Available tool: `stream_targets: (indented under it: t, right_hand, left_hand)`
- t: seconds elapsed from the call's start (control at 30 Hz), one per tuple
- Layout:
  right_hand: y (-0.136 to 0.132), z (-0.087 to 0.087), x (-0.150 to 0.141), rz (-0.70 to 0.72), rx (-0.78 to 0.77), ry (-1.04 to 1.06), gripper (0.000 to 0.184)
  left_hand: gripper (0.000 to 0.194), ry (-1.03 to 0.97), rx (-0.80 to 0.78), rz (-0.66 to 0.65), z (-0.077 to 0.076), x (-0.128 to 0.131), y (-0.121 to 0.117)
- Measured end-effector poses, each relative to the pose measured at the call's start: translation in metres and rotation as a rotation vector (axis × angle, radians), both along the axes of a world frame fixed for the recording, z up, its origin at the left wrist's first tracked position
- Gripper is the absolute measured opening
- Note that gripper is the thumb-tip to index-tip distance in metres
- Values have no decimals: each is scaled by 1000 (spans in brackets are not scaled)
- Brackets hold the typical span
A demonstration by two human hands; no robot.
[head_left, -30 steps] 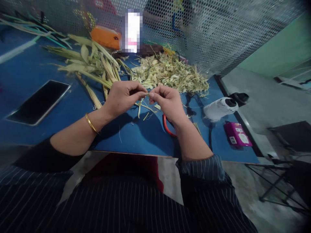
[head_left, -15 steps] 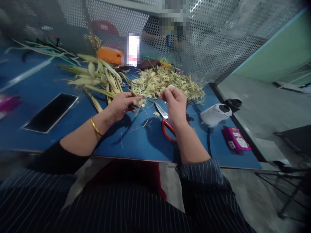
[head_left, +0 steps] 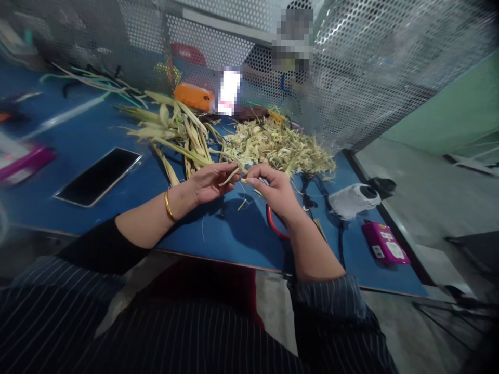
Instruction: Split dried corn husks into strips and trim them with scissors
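Note:
Over the blue table, my left hand (head_left: 210,184) is closed at the fingertips on a thin, pale corn husk strip (head_left: 229,176). My right hand (head_left: 275,191) pinches the same small piece from the other side, thumb against forefinger, with the fingertips of both hands almost touching. Beneath my right hand lie scissors, their red handle (head_left: 274,224) showing and the blades hidden. Just beyond the hands spreads a heap of shredded husk (head_left: 284,148). Longer whole corn husks (head_left: 167,130) lie behind my left hand.
A dark-screened phone (head_left: 98,176) lies at the left, and a lit phone (head_left: 229,91) stands by an orange pouch (head_left: 194,96). On the right are a white thread spool (head_left: 351,201) and a purple packet (head_left: 385,242). A perforated metal screen (head_left: 241,47) closes the back.
My right hand has come in to meet my left hand at the husk strip, covering the scissor blades. The view has shifted slightly, so the table appears lower and further right.

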State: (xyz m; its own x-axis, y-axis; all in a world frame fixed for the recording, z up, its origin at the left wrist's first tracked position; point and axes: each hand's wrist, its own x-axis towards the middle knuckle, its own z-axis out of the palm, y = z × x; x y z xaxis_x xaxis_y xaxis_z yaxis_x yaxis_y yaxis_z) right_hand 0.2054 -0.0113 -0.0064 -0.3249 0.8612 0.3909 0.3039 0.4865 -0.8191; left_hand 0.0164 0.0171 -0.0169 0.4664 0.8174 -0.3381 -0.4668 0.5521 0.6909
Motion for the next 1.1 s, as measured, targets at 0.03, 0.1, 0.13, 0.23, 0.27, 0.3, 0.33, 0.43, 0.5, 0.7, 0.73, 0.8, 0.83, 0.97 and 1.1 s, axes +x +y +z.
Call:
stream_targets:
  t: [0.03,0.1,0.13,0.23,0.27,0.3,0.33,0.43,0.5,0.7,0.73,0.8,0.83,0.97,1.1]
  right_hand:
    - [0,0,0,-16,26,-23,20]
    - [0,-1,-1,-56,81,-47,23]
    - [1,-1,-1,-75,112,-59,23]
    - [1,-2,-1,-93,196,-105,20]
    - [1,-2,-1,-86,218,-122,19]
    - [1,-2,-1,-75,237,-140,19]
    - [1,-2,-1,-64,255,-157,18]
    - [1,-2,0,-34,291,-224,16]
    - [1,-2,0,-19,307,-284,15]
    - [-3,-3,-3,21,249,-228,15]
    - [-3,-3,-3,19,230,-192,16]
    - [-2,-4,-3,5,190,-132,18]
    - [-2,-3,-2,-3,167,-114,18]
    - [-1,-2,-1,-22,133,-69,17]
    - [-3,0,-2,-160,235,17,11]
  left_hand:
    - [10,51,12,15,1,2,-1]
    - [8,208,101,104,3,5,-5]
    - [11,297,169,168,5,7,-7]
    - [32,454,370,279,11,9,-13]
    - [35,463,413,253,13,8,-14]
    - [35,460,441,210,15,7,-15]
    - [33,448,457,159,16,6,-16]
    - [25,422,442,51,15,3,-15]
    - [22,425,429,45,12,2,-15]
    - [15,385,404,163,6,7,-13]
    - [15,376,397,172,6,7,-13]
    - [19,352,390,166,7,6,-13]
    - [21,338,385,145,8,5,-13]
    - [26,307,347,56,10,2,-13]
    - [25,312,370,100,10,3,-15]
